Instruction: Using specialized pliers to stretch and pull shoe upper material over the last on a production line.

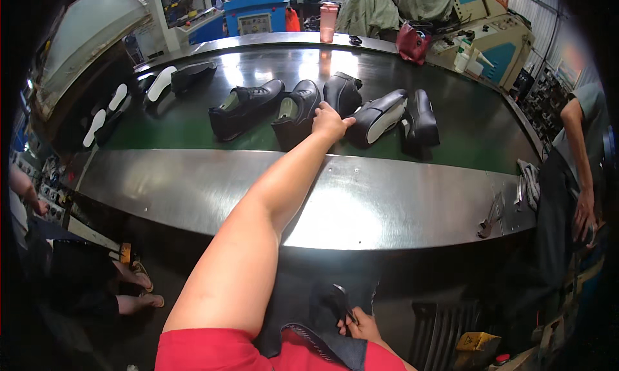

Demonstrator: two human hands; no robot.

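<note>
My left arm stretches over the metal table edge. My left hand (329,124) is closed at the near end of a black shoe (342,90) in the middle of the row; my fingertips are partly hidden against it. To its left stand two black lace-up shoes, one (247,108) farther out and one (298,113) next to my wrist. On its right a black shoe (380,116) lies tipped with its pale sole showing, beside another black shoe (422,121). Low by my lap, my right hand (362,326) grips a dark tool (340,298) with a curved, shiny end; its exact kind is unclear.
The shoes rest on a dark green conveyor belt (180,129) behind a metal ledge (193,177). More shoes with white soles (161,83) lie far left. Metal pincers (492,215) lie on the right ledge. A pink cup (328,23) stands behind. People are at both sides.
</note>
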